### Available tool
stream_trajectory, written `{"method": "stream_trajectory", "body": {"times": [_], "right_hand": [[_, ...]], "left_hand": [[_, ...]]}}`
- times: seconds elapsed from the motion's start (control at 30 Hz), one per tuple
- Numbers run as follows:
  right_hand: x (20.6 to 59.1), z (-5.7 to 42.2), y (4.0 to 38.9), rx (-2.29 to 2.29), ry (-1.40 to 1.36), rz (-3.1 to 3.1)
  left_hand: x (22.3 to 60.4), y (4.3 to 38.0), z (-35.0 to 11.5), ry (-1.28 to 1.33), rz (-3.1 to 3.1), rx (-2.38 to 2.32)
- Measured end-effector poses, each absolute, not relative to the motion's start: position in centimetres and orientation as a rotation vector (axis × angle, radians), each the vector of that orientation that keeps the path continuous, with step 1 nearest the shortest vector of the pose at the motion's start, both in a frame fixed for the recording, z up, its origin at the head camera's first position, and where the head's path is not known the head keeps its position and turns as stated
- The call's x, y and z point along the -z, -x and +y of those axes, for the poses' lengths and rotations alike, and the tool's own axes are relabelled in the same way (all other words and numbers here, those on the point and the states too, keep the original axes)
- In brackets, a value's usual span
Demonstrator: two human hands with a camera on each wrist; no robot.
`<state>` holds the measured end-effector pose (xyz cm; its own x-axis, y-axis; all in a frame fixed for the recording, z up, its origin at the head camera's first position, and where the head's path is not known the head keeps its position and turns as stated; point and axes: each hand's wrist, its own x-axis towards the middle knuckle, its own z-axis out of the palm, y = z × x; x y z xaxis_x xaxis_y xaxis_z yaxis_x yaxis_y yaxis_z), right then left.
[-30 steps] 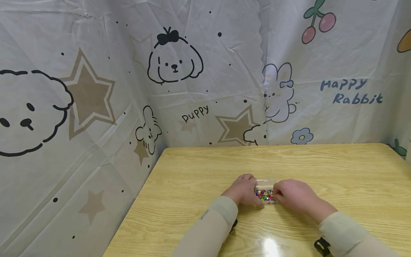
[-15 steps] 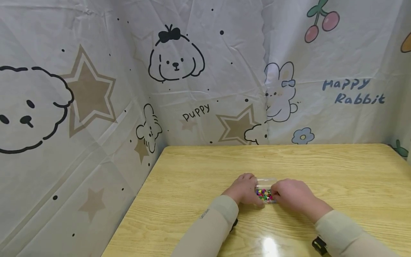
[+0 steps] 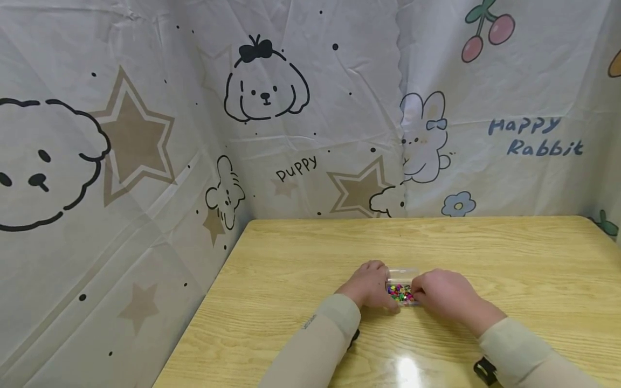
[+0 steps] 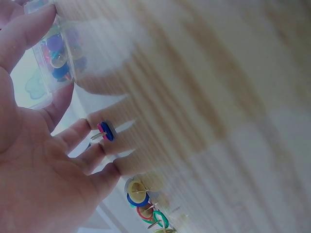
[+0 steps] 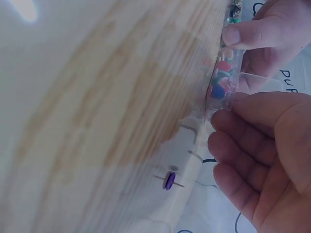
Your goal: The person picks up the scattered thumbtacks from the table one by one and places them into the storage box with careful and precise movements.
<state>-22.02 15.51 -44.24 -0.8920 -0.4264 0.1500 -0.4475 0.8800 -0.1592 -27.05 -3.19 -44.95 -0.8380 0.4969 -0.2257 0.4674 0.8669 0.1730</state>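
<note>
A small clear plastic box (image 3: 409, 305) of colourful thumbtacks (image 3: 399, 292) stands between both hands, its transparent lid (image 3: 402, 274) raised at the back. My left hand (image 3: 371, 288) grips the left side between thumb and index finger, the other fingers spread on the table. At the right end is my right hand (image 3: 443, 293), fingers curled, with thumb and index finger pinching the box's near corner. Close to my left fingers lies a blue and pink thumbtack (image 4: 106, 131). A purple thumbtack (image 5: 169, 181) lies near my right fingers. Both loose tacks are hidden in the head view.
A wood-grain table (image 3: 291, 248) holds everything. Past the left little finger sits a cluster of several thumbtacks (image 4: 138, 191), points exposed. A white printed cloth (image 3: 291, 134) rises behind and to the left of the table.
The right hand shifts slightly left along the box's end, then back a little to the right. The left hand and the box stay in place; the head view tilts slightly.
</note>
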Motion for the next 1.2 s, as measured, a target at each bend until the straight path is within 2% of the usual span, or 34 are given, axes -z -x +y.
{"method": "stream_trajectory", "body": {"times": [1.2], "right_hand": [[43.9,21.0,20.1,-0.355,-0.602,-3.11]], "left_hand": [[44.5,26.9,-3.0,-0.724,2.758,-0.134]]}}
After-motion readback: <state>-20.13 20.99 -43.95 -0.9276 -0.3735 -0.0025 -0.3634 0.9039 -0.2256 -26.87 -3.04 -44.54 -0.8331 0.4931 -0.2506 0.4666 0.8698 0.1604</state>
